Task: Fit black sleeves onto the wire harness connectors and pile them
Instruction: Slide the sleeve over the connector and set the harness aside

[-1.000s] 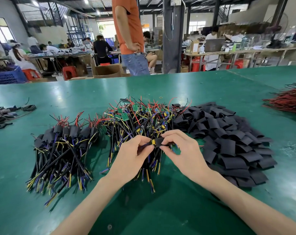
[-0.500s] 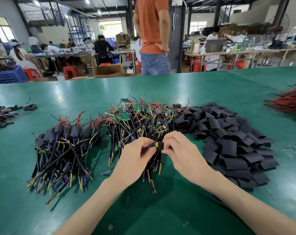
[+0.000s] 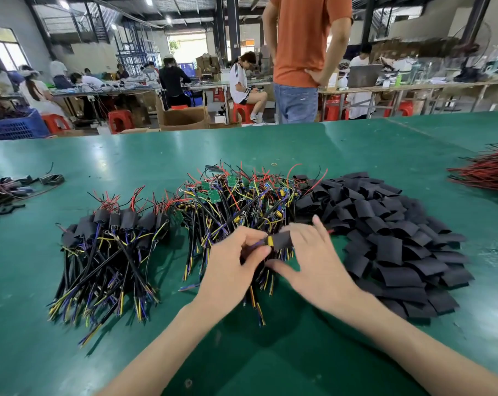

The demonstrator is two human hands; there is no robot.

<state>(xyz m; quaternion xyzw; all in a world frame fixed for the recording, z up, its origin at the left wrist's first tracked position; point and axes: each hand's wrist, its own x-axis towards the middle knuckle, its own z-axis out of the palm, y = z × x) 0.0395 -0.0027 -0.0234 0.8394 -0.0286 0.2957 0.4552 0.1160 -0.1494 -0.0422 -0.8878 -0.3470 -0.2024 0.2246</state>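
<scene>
Worker's going bare-handed at the bench: left hand [image 3: 230, 270] and right hand [image 3: 313, 270] uncovered, forearms [image 3: 399, 332] bare too, far as I can see.

Left hand [image 3: 230, 268] pinching; right hand [image 3: 319, 267] splayed

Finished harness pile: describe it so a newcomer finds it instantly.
On the green table, three central heaps lie side by side. The finished pile is the leftmost. Unlike the middle heap of bare green boards, its harnesses wear black sleeves at their far ends.
</scene>
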